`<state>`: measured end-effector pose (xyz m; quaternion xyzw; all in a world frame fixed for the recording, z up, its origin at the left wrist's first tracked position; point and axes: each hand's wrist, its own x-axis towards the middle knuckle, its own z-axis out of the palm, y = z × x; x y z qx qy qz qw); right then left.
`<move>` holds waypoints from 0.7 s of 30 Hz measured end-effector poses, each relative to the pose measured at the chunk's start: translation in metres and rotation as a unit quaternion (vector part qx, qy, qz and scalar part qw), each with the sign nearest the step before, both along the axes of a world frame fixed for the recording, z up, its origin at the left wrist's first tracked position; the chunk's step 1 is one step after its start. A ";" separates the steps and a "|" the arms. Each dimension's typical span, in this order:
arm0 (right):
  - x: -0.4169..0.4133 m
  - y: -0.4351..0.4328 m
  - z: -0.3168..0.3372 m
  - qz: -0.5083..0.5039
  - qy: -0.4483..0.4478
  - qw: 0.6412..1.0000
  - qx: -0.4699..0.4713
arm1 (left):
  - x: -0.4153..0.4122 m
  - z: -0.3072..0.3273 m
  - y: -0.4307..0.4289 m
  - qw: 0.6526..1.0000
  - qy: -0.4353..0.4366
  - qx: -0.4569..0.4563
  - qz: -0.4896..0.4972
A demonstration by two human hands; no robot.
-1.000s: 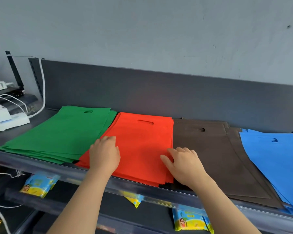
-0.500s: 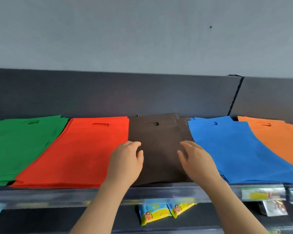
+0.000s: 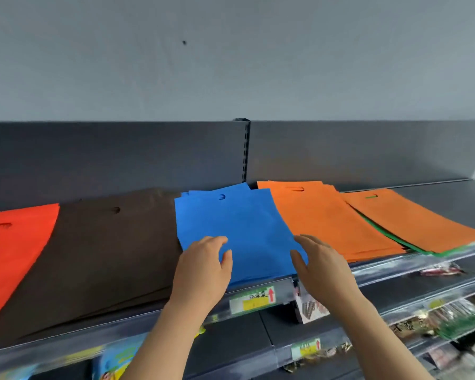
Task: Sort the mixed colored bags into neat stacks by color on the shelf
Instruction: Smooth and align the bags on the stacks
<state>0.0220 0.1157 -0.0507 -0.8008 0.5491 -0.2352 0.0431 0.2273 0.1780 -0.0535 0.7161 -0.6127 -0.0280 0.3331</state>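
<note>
Left hand (image 3: pixel 203 270) lay open on the blue bag stack's (image 3: pixel 239 223) left edge, right hand (image 3: pixel 322 270) open at its right edge, gripping nothing; this stack sat on the shelf (image 3: pixel 93 331) between the brown stack (image 3: pixel 107 242) and the orange stack (image 3: pixel 327 223).

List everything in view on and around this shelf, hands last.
red bags: one stack, red, far left of shelf
brown bags: one stack, brown, right of red
blue bags: one stack, blue, centre
orange bags: one stack, orange, right of blue
mixed pile: one, orange bag over green ones, far right
shelf: one, dark grey, under the stacks
price label: one, yellow-white, front rail below blue
packets: several, mixed colours, lower shelves
left hand: blue stack's left edge
right hand: blue stack's right edge
</note>
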 end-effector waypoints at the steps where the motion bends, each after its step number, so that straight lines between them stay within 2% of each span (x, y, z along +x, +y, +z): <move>1: -0.017 -0.006 -0.002 -0.007 0.000 1.000 -0.001 | -0.016 -0.002 -0.008 1.000 0.003 0.003 -0.004; 8: -0.110 -0.049 -0.016 -0.048 0.000 0.999 0.015 | -0.106 -0.010 -0.059 0.999 0.020 0.014 -0.042; 21: -0.205 -0.135 -0.016 -0.136 0.006 0.991 0.007 | -0.198 -0.005 -0.172 0.992 0.010 0.019 -0.122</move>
